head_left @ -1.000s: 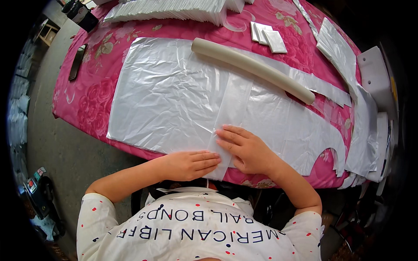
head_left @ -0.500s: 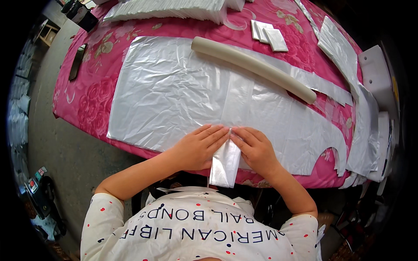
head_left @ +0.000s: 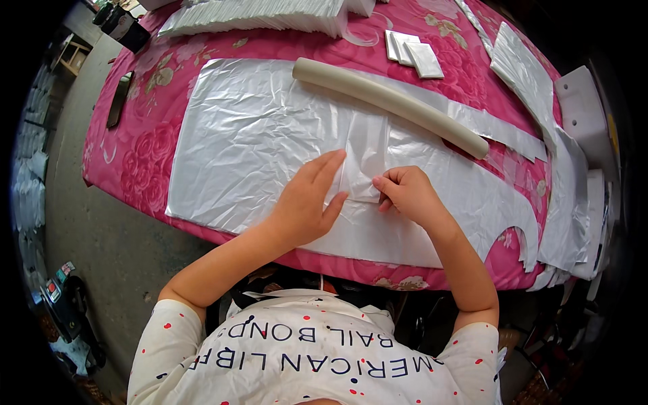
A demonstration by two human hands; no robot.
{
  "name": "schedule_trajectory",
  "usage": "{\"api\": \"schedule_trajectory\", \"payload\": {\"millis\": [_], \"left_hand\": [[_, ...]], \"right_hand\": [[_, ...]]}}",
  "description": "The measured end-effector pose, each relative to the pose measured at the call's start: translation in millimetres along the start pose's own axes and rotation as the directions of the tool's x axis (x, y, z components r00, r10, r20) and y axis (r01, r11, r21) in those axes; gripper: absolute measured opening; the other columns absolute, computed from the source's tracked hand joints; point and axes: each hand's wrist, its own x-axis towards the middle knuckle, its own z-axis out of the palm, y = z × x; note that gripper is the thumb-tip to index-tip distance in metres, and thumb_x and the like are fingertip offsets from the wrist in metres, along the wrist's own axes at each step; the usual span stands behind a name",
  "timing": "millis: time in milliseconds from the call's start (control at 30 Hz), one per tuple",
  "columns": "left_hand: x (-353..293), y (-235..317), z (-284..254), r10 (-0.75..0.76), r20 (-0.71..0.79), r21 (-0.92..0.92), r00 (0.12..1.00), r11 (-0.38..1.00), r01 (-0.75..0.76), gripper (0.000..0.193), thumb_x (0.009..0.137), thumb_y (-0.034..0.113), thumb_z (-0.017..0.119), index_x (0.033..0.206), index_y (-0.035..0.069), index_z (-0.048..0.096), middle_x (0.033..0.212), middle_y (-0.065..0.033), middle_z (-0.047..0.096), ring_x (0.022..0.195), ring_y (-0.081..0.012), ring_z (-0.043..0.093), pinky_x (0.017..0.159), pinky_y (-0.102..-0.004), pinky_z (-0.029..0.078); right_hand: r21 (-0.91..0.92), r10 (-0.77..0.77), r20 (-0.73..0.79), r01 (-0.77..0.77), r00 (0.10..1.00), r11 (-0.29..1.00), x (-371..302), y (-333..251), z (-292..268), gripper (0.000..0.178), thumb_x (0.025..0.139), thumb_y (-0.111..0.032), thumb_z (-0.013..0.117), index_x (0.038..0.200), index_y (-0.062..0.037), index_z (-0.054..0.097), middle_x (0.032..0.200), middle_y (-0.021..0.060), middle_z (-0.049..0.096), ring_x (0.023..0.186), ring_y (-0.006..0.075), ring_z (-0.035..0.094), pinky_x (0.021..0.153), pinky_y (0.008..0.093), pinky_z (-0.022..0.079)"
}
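Note:
A pile of silvery-white plastic bags (head_left: 250, 142) lies flat in front of me, with a curved cut-out at its right end. In the middle of the pile a strip of thin plastic film (head_left: 364, 158) is laid folded over. My right hand (head_left: 410, 194) pinches the near right corner of that film between thumb and fingers. On the film's left side rests my left hand (head_left: 307, 202), fingers stretched out and thumb apart, holding nothing. A long beige tube (head_left: 391, 106) lies slanted across the bags beyond my hands.
Three small folded plastic packets (head_left: 425, 61) lie past the tube. A thick stack of folded bags (head_left: 256, 19) lines the far edge. More plastic sheeting (head_left: 526, 77) and a white box (head_left: 582, 115) are at the right. A phone (head_left: 120, 100) and dark cup (head_left: 123, 27) sit left on the pink floral tablecloth (head_left: 145, 162).
Both hands have moved away from me and apart. The film end that hung over the table's near edge now lies folded back on the pile.

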Motion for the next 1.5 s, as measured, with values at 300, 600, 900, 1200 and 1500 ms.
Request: {"api": "schedule_trajectory", "payload": {"millis": [300,600,900,1200,1500], "left_hand": [[-14,2,33,0.023,0.290,0.406,0.957,0.902,-0.145,0.073,0.083,0.034,0.055,0.137,-0.005,0.025,0.145,-0.0214,0.020,0.136,-0.0332,0.017,0.110,-0.0426,0.015],[3,-3,20,0.129,0.279,0.433,0.951,0.867,-0.245,0.062,0.076,0.022,0.062,0.127,-0.006,0.040,0.133,-0.0179,0.041,0.125,-0.0261,0.039,0.104,-0.0392,0.030],[22,-5,18,0.312,0.272,0.570,0.910,0.710,-0.413,0.041,0.069,0.005,0.057,0.109,-0.006,0.054,0.109,-0.0140,0.058,0.099,-0.0240,0.056,0.085,-0.0350,0.044],[-19,-5,5,0.449,0.212,0.244,0.868,0.836,-0.491,0.049,0.065,0.011,0.065,0.111,-0.001,0.055,0.105,-0.0128,0.062,0.092,-0.0235,0.062,0.080,-0.0339,0.047],[-1,1,3,-0.088,0.198,-0.040,0.976,0.994,0.098,0.056,0.074,0.014,0.066,0.122,-0.004,0.046,0.085,-0.0110,0.066,0.075,-0.0235,0.063,0.068,-0.0331,0.047]], "right_hand": [[0.056,0.032,-0.013,-0.031,0.999,0.998,2,4,1,0.022,0.086,-0.019,0.058,0.082,0.0020,0.061,0.064,0.0068,0.061,0.058,0.0132,0.063,0.047,0.0244,0.046],[-0.861,-0.874,0.171,0.500,0.456,0.093,-2,35,7,0.053,0.071,-0.015,0.067,0.120,-0.0017,0.051,0.126,0.0144,0.049,0.119,0.0273,0.045,0.100,0.0383,0.035],[-0.651,-0.833,0.124,0.678,0.540,0.343,13,23,-13,0.047,0.068,0.003,0.055,0.114,-0.0019,0.055,0.117,0.0115,0.057,0.111,0.0289,0.051,0.094,0.0372,0.042],[-0.551,-0.895,0.129,0.781,0.427,0.294,-13,40,11,0.038,0.059,0.007,0.061,0.094,-0.0056,0.065,0.093,0.0056,0.063,0.086,0.0252,0.059,0.075,0.0336,0.049],[-0.291,-0.598,-0.127,0.547,0.791,0.785,-13,37,8,0.015,0.076,-0.006,0.062,0.090,-0.0032,0.066,0.075,0.0071,0.063,0.066,0.0181,0.060,0.061,0.0295,0.047]]}}
